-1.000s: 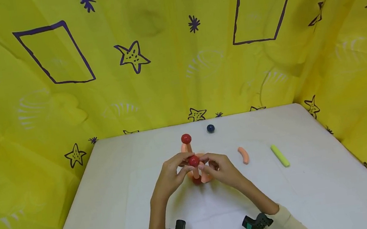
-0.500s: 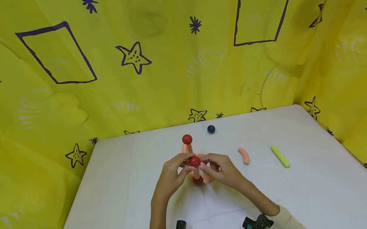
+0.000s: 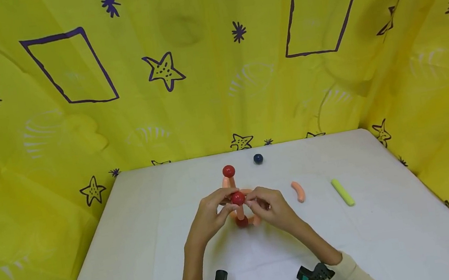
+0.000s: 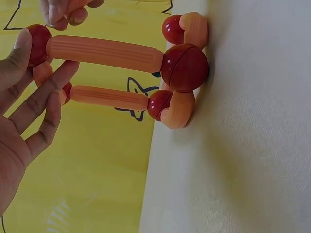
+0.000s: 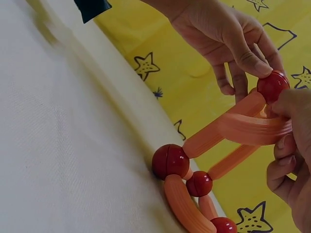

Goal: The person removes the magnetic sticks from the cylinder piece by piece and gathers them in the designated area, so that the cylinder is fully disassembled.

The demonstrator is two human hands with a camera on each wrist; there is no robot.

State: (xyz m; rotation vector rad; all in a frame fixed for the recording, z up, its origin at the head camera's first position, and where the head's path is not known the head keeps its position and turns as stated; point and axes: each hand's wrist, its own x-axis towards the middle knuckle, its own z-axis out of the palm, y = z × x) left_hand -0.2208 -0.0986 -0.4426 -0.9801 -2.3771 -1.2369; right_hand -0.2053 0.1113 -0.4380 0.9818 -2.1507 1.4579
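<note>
A frame of red balls and orange sticks stands on the table, magnetic building pieces by their look. My left hand (image 3: 211, 212) pinches its near upper red ball (image 3: 237, 198) between thumb and fingers. From that ball a straight orange stick (image 4: 104, 53) runs down to a lower red ball (image 4: 185, 68). My right hand (image 3: 271, 205) is beside the same upper ball, its thumb and fingers pinching a curved orange stick (image 5: 255, 130). The fingers hide where this stick's end meets the ball. Farther back is another upper red ball (image 3: 229, 171).
A loose curved orange stick (image 3: 298, 191) and a straight yellow-green stick (image 3: 342, 192) lie to the right on the white table (image 3: 138, 262). Toward the back edge sits a dark blue ball (image 3: 258, 158). A yellow patterned curtain (image 3: 204, 114) surrounds the back and sides.
The curved orange stick in my right hand has swung out of its hanging position below the fingers. My left hand keeps its pinch on the red ball.
</note>
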